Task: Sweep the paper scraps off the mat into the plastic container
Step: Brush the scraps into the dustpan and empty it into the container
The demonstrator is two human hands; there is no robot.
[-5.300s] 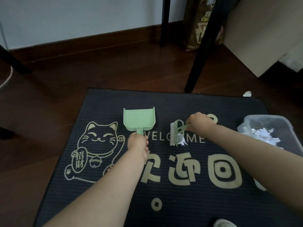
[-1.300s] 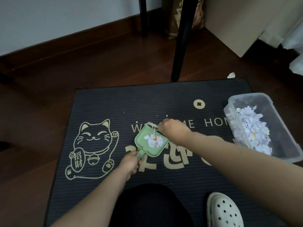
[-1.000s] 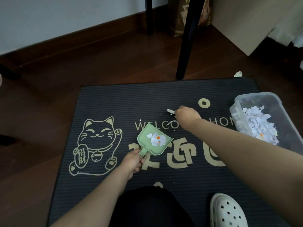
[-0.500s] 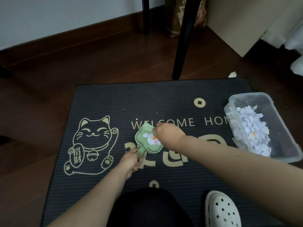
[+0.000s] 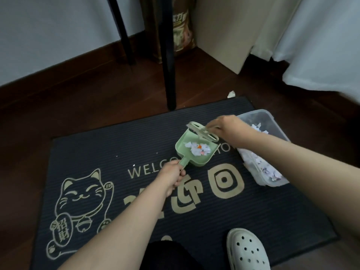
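Green dustpan (image 5: 185,147) — now nearer plastic container (image 5: 272,123)

The left hand (image 5: 172,176) has carried the dustpan (image 5: 185,147) rightward across the mat (image 5: 116,145) to just beside the plastic container (image 5: 271,116), seemingly lifted off the mat. The right hand (image 5: 228,129) has brought the brush (image 5: 201,131) to the pan's open far edge.

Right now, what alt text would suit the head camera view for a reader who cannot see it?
A person's left hand grips the handle of a green dustpan holding paper scraps, while the right hand holds a small brush across the pan's open edge. A clear plastic container with more scraps sits just right of it, on a dark welcome mat.
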